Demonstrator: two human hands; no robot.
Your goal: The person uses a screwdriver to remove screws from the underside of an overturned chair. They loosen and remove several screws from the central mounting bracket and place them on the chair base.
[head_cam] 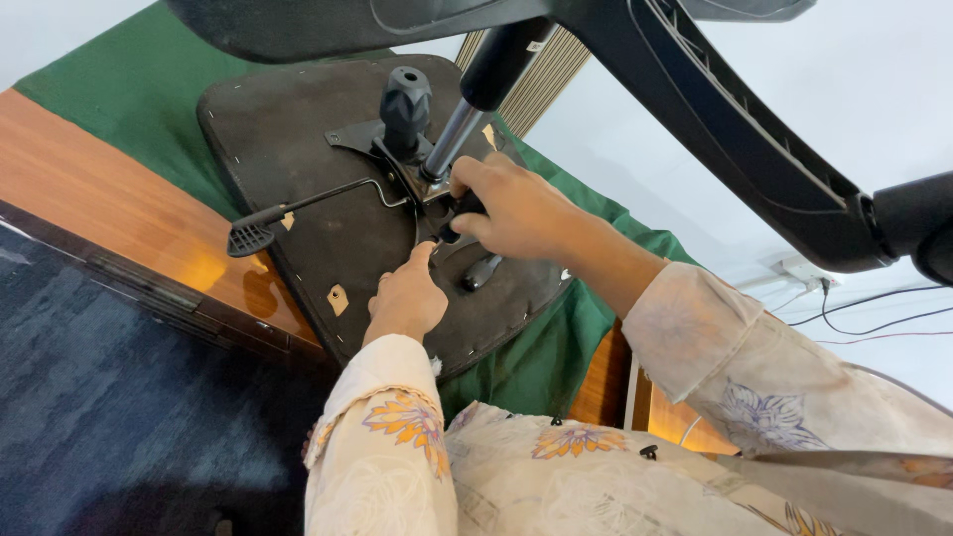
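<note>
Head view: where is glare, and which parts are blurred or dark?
Head view: glare on the wooden table beside the lever; the chair arm near the lens is dark and soft; both hands, left and right, are sharp and evenly lit.

A green cloth (129, 129) covers the wooden table (109, 213); dark blue carpet (109, 397) lies below it, white wall (794, 89) behind.
</note>
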